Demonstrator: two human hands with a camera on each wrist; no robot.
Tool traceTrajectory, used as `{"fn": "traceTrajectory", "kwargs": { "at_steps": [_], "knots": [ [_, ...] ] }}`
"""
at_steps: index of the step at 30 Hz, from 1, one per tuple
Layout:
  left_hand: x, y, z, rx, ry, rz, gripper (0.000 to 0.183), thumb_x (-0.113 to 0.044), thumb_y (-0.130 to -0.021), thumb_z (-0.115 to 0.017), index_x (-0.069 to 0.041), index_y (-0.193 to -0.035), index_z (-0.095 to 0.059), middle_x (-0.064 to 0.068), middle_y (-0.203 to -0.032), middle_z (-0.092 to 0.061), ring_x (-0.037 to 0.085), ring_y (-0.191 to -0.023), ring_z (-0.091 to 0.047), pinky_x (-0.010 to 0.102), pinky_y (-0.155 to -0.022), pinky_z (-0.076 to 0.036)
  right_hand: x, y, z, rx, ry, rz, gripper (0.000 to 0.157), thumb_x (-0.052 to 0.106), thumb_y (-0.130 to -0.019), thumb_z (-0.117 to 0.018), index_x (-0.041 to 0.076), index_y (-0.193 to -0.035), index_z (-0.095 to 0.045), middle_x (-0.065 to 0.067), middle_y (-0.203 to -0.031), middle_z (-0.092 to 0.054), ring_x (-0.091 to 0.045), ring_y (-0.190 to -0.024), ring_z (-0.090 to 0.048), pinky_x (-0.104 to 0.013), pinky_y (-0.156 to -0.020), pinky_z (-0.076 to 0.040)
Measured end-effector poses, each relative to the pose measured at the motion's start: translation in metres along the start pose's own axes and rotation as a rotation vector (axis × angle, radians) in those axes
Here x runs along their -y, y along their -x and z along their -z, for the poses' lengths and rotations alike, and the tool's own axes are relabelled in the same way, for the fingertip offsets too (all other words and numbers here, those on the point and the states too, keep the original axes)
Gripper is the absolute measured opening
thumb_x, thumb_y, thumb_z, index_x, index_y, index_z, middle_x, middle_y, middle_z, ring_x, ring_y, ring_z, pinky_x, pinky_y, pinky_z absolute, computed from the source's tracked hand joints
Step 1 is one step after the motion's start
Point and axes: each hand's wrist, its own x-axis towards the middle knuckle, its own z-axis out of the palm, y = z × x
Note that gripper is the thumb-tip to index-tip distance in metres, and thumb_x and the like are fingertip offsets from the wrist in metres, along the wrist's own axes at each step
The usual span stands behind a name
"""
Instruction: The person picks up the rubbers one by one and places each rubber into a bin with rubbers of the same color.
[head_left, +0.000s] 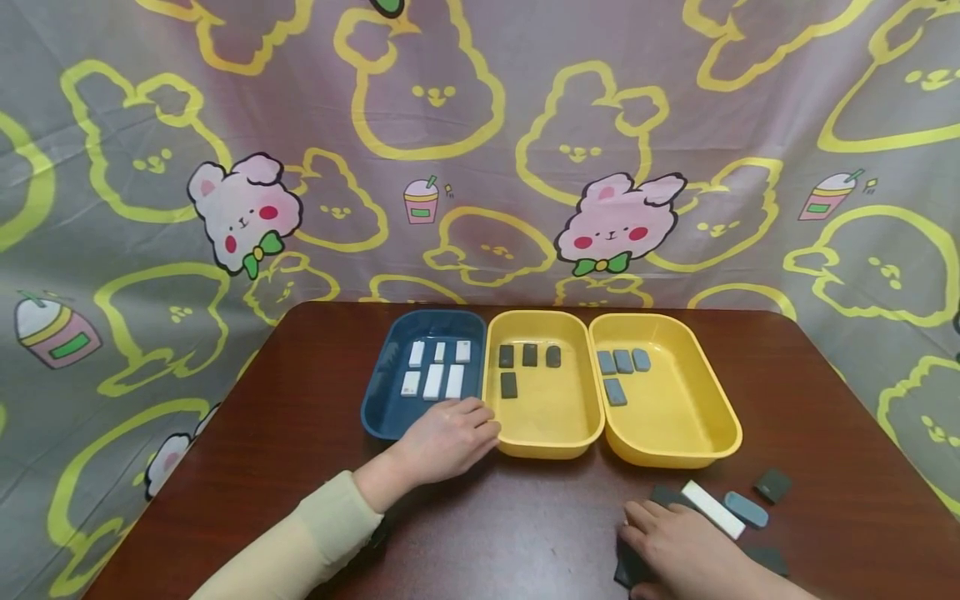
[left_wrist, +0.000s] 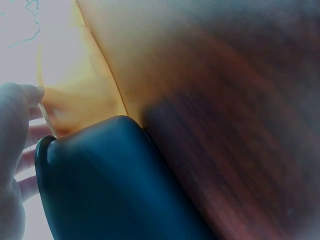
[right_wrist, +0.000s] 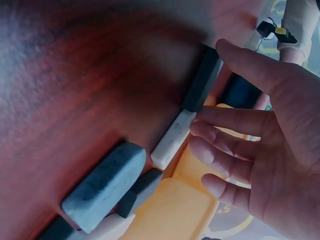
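My left hand (head_left: 448,437) rests over the near rims of the blue tray (head_left: 375,417) and the middle yellow tray (head_left: 551,450); its fingers look loosely bent. In the right wrist view, my right hand (right_wrist: 270,130) has its thumb and index finger at the two ends of a black block (right_wrist: 201,80), which looks like an eraser. A white block (right_wrist: 172,140) lies right beside that index finger. Around this hand are a long white block (head_left: 712,509), a rounded grey-blue block (head_left: 746,509) and a black block (head_left: 772,486).
White blocks (head_left: 432,382) lie in the blue tray, black blocks (head_left: 529,355) in the middle yellow tray, and grey-blue blocks (head_left: 623,361) in the right yellow tray (head_left: 675,458). A patterned curtain (head_left: 495,167) hangs behind the brown table (head_left: 802,392).
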Motion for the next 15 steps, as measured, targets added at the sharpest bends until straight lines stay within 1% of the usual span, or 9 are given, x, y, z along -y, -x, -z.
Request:
{"fn": "traceTrajectory", "kwargs": {
  "at_steps": [4,9,12,15],
  "knots": [
    [0.0002,0.0,0.0006,0.007,0.002,0.005,0.015,-0.03,-0.095,-0.061,-0.018,-0.096,-0.07,-0.003,-0.095,-0.066,0.014,-0.093,-0.058,0.027,-0.078,-0.05,-0.0001,0.0018,-0.0012,-0.011,-0.008,-0.013,0.044,0.058,-0.079,-0.071,0.017,-0.092,-0.064,0.013,-0.08,-0.034,-0.003,-0.067,-0.033,-0.022,-0.053,-0.03],
    [0.0005,-0.0003,0.0009,0.016,0.003,0.009,0.016,-0.031,-0.096,-0.059,-0.018,-0.097,-0.07,-0.003,-0.096,-0.066,0.013,-0.093,-0.058,0.027,-0.078,-0.05,-0.0001,0.0017,-0.0019,-0.013,-0.051,-0.007,0.04,0.054,-0.079,-0.073,0.018,-0.095,-0.065,0.014,-0.082,-0.034,-0.002,-0.069,-0.033,-0.022,-0.054,-0.031],
    [0.0002,0.0,0.001,0.009,0.005,0.005,0.015,-0.03,-0.095,-0.061,-0.018,-0.097,-0.07,-0.003,-0.095,-0.066,0.014,-0.093,-0.058,0.027,-0.078,-0.05,0.0006,0.0006,-0.0019,-0.016,-0.052,0.017,0.039,0.05,-0.078,-0.076,0.018,-0.097,-0.066,0.014,-0.083,-0.036,-0.002,-0.072,-0.034,-0.021,-0.054,-0.033],
    [-0.0003,0.0002,0.0012,-0.002,0.007,0.0,0.014,-0.03,-0.095,-0.062,-0.018,-0.096,-0.07,-0.003,-0.095,-0.066,0.014,-0.092,-0.058,0.027,-0.077,-0.05,0.0006,-0.0009,-0.0034,-0.048,-0.028,0.062,0.039,0.048,-0.077,-0.078,0.018,-0.098,-0.066,0.014,-0.086,-0.038,-0.002,-0.073,-0.035,-0.02,-0.055,-0.035]
  ]
}}
